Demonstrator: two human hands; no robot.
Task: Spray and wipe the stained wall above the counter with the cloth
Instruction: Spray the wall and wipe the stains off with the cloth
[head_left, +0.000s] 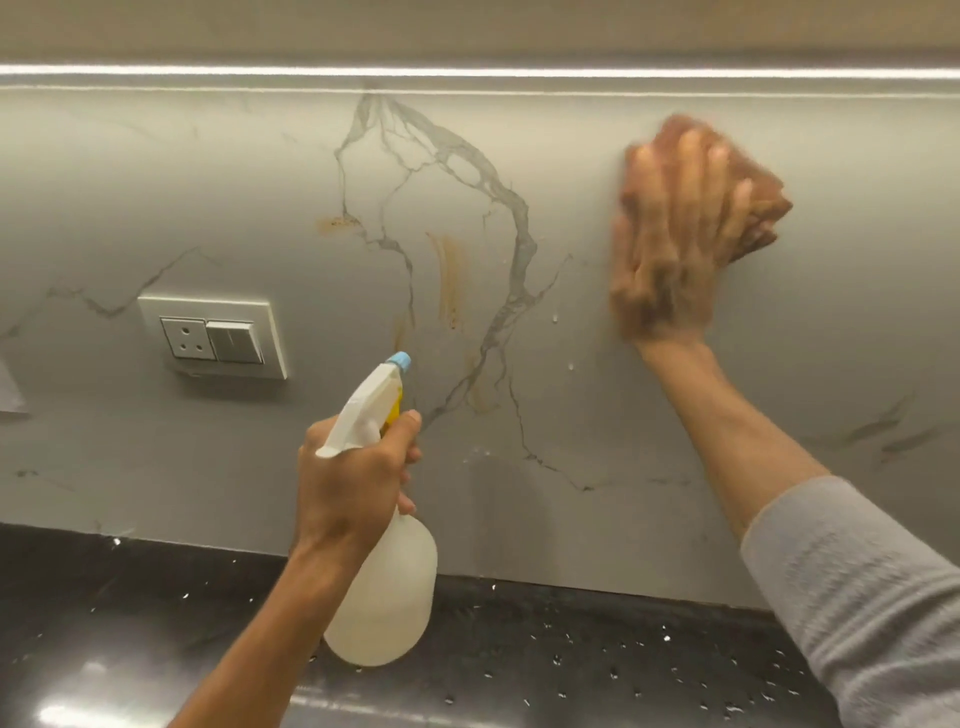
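The right hand (675, 234) is blurred, so its fingers are hard to separate; it lies flat on the wall (156, 182) and presses a brownish-orange cloth (763, 202) against it, high on the right side. Most of the cloth is hidden under the palm, and only its soft, crumpled edge shows beside the fingers. The grey ribbed sleeve (862, 597) is cut off at the right border.

The left hand (353, 478) has a closed grip around the neck of a spray bottle (389, 587), with one finger at the yellow trigger. The bottle body is round, of milky translucent plastic, the head is white, and the small nozzle (401, 360) is pale blue and points at the wall. The hand covers the neck.

The wall is smooth, matt grey stone with darker veins. Brown stains (449, 280) run in streaks at the centre, between the two hands, with some small drops near them. A white socket plate (213, 335) sits on the left. Below, the black tabletop (571, 665) is glossy with light speckles.
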